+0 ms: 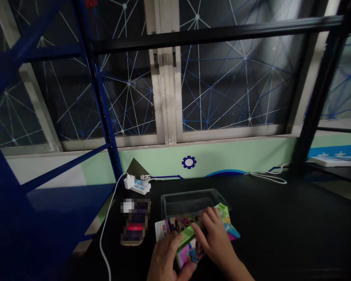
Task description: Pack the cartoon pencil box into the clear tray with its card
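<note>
A colourful printed package with a green edge strip lies low in the middle of the head view. My left hand grips its near left part, thumb below and fingers on top. My right hand is bent over its right side, with the thumb at the green strip and the other fingers curled on the package. Multicoloured, striped-looking contents show between the hands, too blurred to name. Just behind stands a clear plastic tray, partly covered by the package. Printed green and blue packaging sticks out past my right hand.
On the black table, a phone-like object, blurred out, lies left of my hands. Behind it sits a white power strip with a plugged-in charger. A white cable runs down the left; another cable lies at the back right.
</note>
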`<state>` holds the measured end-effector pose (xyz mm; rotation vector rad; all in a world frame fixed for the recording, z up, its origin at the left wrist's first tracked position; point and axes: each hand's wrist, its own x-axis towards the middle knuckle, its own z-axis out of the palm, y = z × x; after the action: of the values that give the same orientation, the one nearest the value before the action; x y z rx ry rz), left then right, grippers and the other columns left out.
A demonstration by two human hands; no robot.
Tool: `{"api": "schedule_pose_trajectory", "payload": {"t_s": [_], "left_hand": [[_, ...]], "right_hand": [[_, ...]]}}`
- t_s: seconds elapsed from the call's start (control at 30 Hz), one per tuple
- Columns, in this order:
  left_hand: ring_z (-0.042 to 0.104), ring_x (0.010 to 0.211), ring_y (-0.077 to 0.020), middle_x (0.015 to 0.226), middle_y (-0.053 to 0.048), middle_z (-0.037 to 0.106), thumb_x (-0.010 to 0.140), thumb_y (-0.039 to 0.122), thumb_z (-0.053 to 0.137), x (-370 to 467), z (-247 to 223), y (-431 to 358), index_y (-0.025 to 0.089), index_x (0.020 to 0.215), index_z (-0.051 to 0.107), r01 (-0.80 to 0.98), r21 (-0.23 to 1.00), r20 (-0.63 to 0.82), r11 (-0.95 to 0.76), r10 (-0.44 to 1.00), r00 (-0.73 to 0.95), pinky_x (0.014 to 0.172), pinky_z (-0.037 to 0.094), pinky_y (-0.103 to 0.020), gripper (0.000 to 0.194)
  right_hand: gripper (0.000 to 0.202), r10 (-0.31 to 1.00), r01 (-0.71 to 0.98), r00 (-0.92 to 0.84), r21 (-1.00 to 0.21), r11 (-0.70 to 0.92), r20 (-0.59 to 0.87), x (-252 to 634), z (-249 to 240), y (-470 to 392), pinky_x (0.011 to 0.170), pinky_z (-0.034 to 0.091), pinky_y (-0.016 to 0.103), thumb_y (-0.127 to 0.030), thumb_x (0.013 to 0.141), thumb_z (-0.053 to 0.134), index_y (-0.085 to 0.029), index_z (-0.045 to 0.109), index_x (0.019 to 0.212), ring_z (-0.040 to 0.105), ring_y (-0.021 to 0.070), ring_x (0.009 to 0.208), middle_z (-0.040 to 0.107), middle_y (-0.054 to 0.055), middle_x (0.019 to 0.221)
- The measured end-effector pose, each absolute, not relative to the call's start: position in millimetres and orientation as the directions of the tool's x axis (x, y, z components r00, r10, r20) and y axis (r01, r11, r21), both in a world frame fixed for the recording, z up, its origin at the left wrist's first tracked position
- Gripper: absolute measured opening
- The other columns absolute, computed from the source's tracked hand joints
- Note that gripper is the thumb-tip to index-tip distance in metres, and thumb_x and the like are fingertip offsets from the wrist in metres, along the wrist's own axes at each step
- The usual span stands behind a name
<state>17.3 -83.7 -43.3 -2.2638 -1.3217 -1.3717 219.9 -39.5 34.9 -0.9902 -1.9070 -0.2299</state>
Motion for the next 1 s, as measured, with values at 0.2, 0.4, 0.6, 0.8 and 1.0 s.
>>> {"api": "schedule_pose_trajectory", "payload": {"t_s": [0.2, 0.4, 0.6, 0.8, 1.0], "left_hand": [[0.074, 0.105, -0.0287, 0.119, -0.012, 0.075, 0.084, 0.077, 0.058, 16.6, -40.3, -81.5, 0.024, 0.146, 0.046, 0.745, 0.218, 0.806, -0.63, 0.547, 0.226, 0.087, 0.062, -0.04, 0.082], [0.071, 0.111, -0.0337, 0.125, -0.014, 0.072, 0.074, 0.057, 0.082, 23.6, -48.0, -87.7, 0.025, 0.147, 0.043, 0.754, 0.343, 0.753, -0.56, 0.644, 0.136, 0.093, 0.059, -0.047, 0.088], [0.066, 0.119, -0.0349, 0.13, -0.013, 0.069, 0.062, 0.015, 0.08, 30.7, -41.6, -97.3, 0.025, 0.147, 0.045, 0.761, 0.492, 0.644, -0.424, 0.765, 0.009, 0.097, 0.058, -0.047, 0.092], [0.066, 0.123, -0.0316, 0.134, -0.012, 0.068, 0.087, 0.034, 0.062, 23.5, -42.2, -94.5, 0.021, 0.146, 0.05, 0.682, 0.589, 0.601, -0.434, 0.799, -0.011, 0.101, 0.056, -0.043, 0.062], [0.066, 0.123, -0.0241, 0.134, -0.011, 0.068, 0.102, 0.031, 0.043, 30.1, -46.7, -86.5, 0.023, 0.138, 0.056, 0.715, 0.599, 0.653, -0.36, 0.737, -0.176, 0.1, 0.055, -0.039, 0.039]], "right_hand": [[0.02, 0.537, 0.662, -0.238, -0.27, 0.7, 0.809, 233.2, 29.3, -49.4, 0.076, 0.049, 0.039, -0.027, 0.097, 0.055, -0.025, 0.045, 0.079, 0.055, 0.0226, 0.086, 0.056, 0.003, 0.091], [0.008, 0.554, 0.746, -0.21, -0.235, 0.623, 0.805, 275.0, 0.9, -71.2, 0.094, 0.049, 0.05, -0.036, 0.092, 0.062, -0.028, 0.059, 0.094, 0.062, 0.0312, 0.107, 0.067, 0.007, 0.111], [0.055, 0.67, 0.784, -0.209, -0.287, 0.55, 0.712, 326.2, -34.9, -69.7, 0.099, 0.056, 0.046, -0.048, 0.085, 0.074, -0.03, 0.057, 0.134, 0.064, 0.0321, 0.123, 0.064, 0.012, 0.139], [0.018, 0.736, 0.758, -0.245, -0.348, 0.551, 0.631, 351.7, -48.0, -54.8, 0.098, 0.056, 0.048, -0.033, 0.088, 0.065, -0.027, 0.073, 0.103, 0.062, 0.0332, 0.128, 0.071, 0.011, 0.132], [0.014, 0.785, 0.776, -0.288, -0.347, 0.527, 0.548, 349.4, -42.1, -58.6, 0.095, 0.053, 0.047, -0.034, 0.082, 0.073, -0.031, 0.075, 0.096, 0.07, 0.0309, 0.109, 0.077, 0.008, 0.11]]}}
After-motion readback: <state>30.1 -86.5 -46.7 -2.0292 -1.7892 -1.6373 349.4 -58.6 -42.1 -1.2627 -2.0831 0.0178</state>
